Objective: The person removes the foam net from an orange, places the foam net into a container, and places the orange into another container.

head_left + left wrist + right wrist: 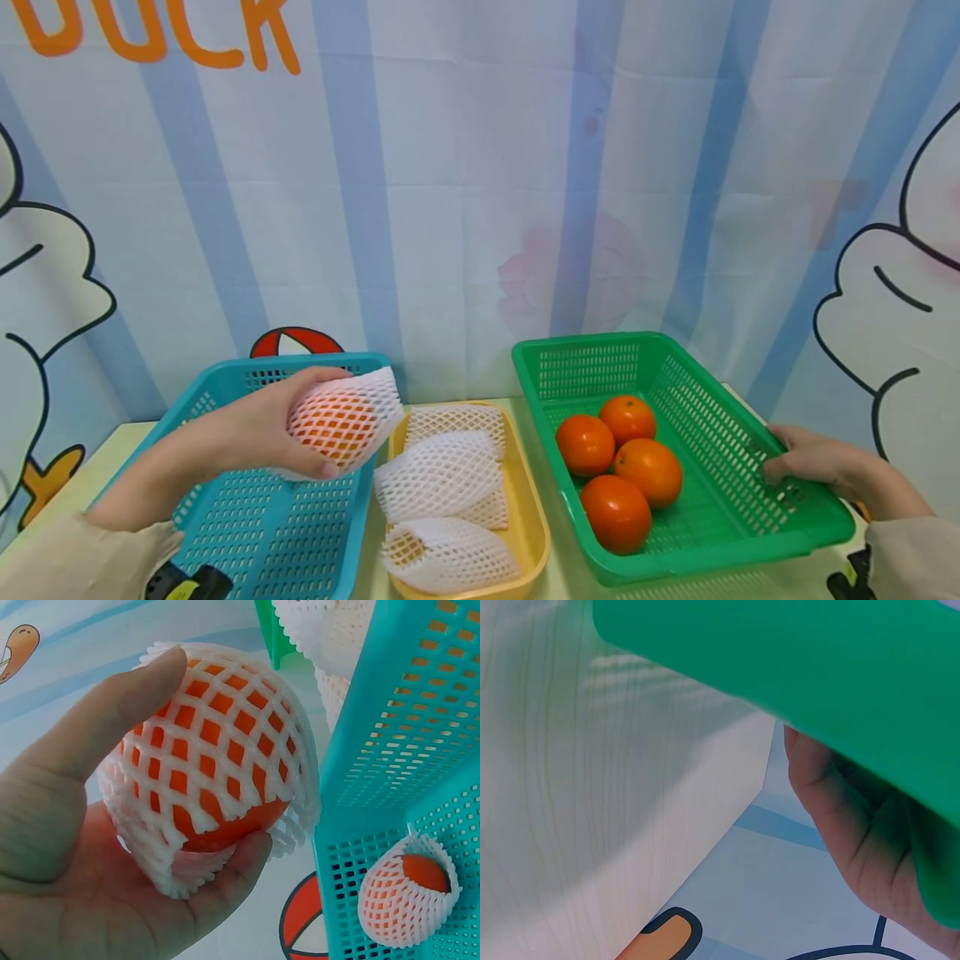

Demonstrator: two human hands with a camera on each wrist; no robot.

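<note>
My left hand (300, 425) holds an orange (225, 750) wrapped in a white foam net (382, 400), above the blue basket (262, 533). In the left wrist view its thumb and fingers curl round the netted fruit, whose bare skin shows at the net's open end. Another netted orange (405, 896) lies inside the blue basket. My right hand (821, 458) grips the right rim of the green basket (735, 533), thumb inside and fingers under the outer edge. Several bare oranges (648, 472) sit together at the left side of that basket.
Between the baskets stands a yellow tray (534, 533) with several white foam nets (442, 475), some reaching over its left rim. A pale wood-grain table (615, 810) carries everything. Behind hangs a striped cloth (465, 208) with cartoon ducks.
</note>
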